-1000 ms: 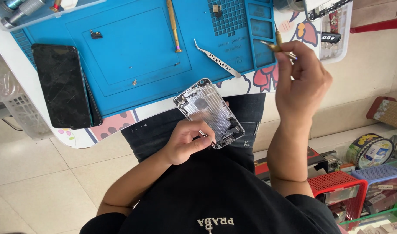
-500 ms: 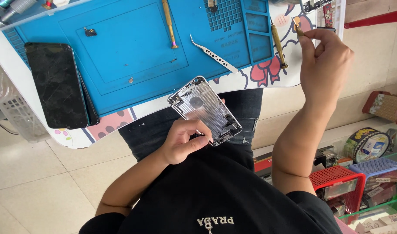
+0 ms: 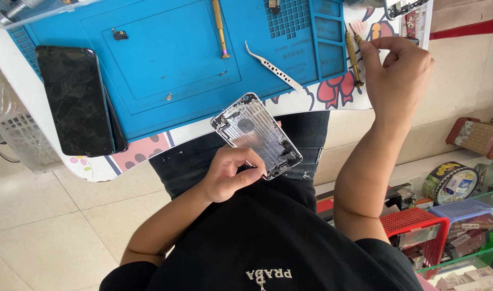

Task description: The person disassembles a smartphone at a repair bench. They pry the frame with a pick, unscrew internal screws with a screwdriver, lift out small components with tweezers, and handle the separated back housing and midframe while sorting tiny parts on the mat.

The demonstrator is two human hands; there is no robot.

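Observation:
My left hand (image 3: 230, 175) grips the lower corner of a silver phone back housing (image 3: 254, 132), inner side up, held over my lap just below the table edge. My right hand (image 3: 400, 67) is raised at the right end of the blue repair mat (image 3: 165, 54). Its thumb and forefinger pinch the end of a small gold-tipped screwdriver (image 3: 358, 39). A longer gold screwdriver (image 3: 351, 56) lies on the mat's edge just left of that hand. Silver tweezers (image 3: 273, 67) lie on the mat between the two hands.
A dark phone with a cracked screen (image 3: 74, 99) lies at the mat's left end, another gold screwdriver (image 3: 219, 29) at the top. Tiny parts (image 3: 120, 35) sit on the mat. A white basket (image 3: 15, 140) stands left; a red basket (image 3: 419, 229) and tape roll (image 3: 451, 183) right.
My right hand laid the long gold screwdriver on the mat's right edge and now pinches a smaller tool beside it. The left hand keeps hold of the housing, which has barely moved.

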